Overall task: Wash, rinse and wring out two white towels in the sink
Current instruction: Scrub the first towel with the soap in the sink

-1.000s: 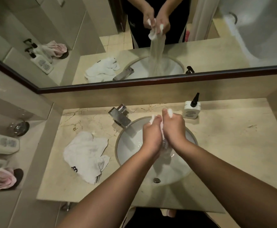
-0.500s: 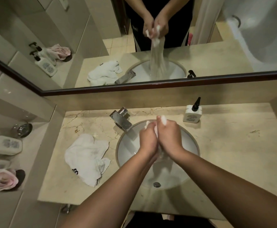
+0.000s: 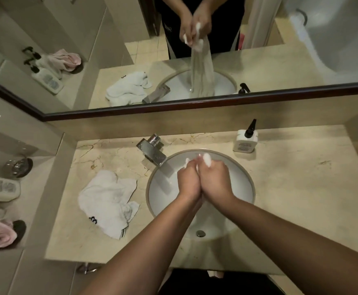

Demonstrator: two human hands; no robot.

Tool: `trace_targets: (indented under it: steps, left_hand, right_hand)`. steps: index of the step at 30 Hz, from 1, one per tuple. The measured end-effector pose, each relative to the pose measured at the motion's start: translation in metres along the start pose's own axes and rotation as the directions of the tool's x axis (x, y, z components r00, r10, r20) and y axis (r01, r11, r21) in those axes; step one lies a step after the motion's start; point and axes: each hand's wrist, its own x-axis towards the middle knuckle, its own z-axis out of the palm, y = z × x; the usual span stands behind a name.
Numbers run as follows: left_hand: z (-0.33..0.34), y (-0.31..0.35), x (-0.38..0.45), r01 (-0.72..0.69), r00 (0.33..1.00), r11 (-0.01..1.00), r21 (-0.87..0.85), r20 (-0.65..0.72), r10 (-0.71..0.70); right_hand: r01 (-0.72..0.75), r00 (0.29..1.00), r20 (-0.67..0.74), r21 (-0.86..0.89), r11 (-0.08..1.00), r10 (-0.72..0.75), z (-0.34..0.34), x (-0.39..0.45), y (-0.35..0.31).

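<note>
Over the sink [image 3: 152, 201], the left hand [image 3: 188, 179] and right hand [image 3: 214, 179] were pressed side by side, the fingers of both curled tight around one white towel [image 3: 207, 160]. Its bunched ends poked out above the knuckles; in the mirror [image 3: 280, 60] the rest hung down into the basin. The second towel [image 3: 107, 201] lay crumpled on the tabletop [image 3: 301, 188], left of the sink and apart from it. A tap [image 3: 152, 150] stood at the sink's back left, a soap bottle [image 3: 245, 140] at its back right.
</note>
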Motion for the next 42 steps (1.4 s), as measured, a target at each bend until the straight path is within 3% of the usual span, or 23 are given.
trace_targets:
  steps: [3,7,12,15,19,23,27,31,35,39,42]
  left_hand:
    - [0.004,0.001,-0.006,-0.014,1.0,1.0,-0.018,-0.001,0.014]
    - [-0.004,0.013,0.005,-0.023,0.998,0.998,-0.053,-0.056,0.02]
    - [-0.001,0.011,-0.004,-0.058,0.998,0.998,0.013,0.003,0.058]
    - [-0.008,0.013,0.005,-0.043,0.998,0.999,0.016,-0.055,0.043]
    - [-0.008,0.008,-0.001,-0.028,1.0,0.999,0.038,0.002,0.028]
    - [-0.018,0.018,0.009,0.013,0.999,1.0,-0.027,-0.046,-0.014]
    - [-0.013,0.017,0.004,0.015,1.0,0.997,-0.078,-0.019,-0.016]
    - [-0.024,0.024,0.01,0.004,0.998,0.992,-0.127,-0.059,-0.011]
    - [-0.021,0.02,-0.001,-0.036,0.999,0.998,-0.059,-0.009,0.036]
    - [-0.029,0.026,0.007,-0.072,0.996,0.997,-0.009,-0.044,0.071]
    - [-0.021,0.021,-0.005,-0.064,0.998,0.997,-0.036,-0.029,0.063]
  right_hand:
    - [-0.095,0.994,-0.049,0.113,0.989,0.101,-0.01,0.015,-0.005]
    - [0.073,0.997,0.031,0.076,0.994,-0.075,0.003,-0.007,-0.015]
    - [-0.066,0.997,-0.014,0.205,0.977,0.07,-0.006,0.009,-0.012]
    - [-0.032,0.999,0.028,0.158,0.987,0.028,0.009,-0.01,-0.005]
    - [-0.09,0.994,-0.045,0.193,0.977,0.101,0.003,0.003,-0.008]
    - [0.045,0.999,0.018,0.059,0.997,-0.046,0.018,-0.013,-0.016]
    - [-0.058,0.998,-0.026,0.07,0.996,0.059,0.006,0.009,-0.027]
    - [0.06,0.997,0.042,0.023,0.998,-0.061,0.02,-0.016,-0.027]
    - [-0.056,0.996,-0.058,0.124,0.991,0.064,0.012,0.0,-0.03]
    - [0.027,1.0,0.004,0.107,0.994,-0.028,0.022,-0.024,-0.032]
    - [-0.08,0.993,-0.07,0.188,0.979,0.095,0.011,-0.005,-0.033]
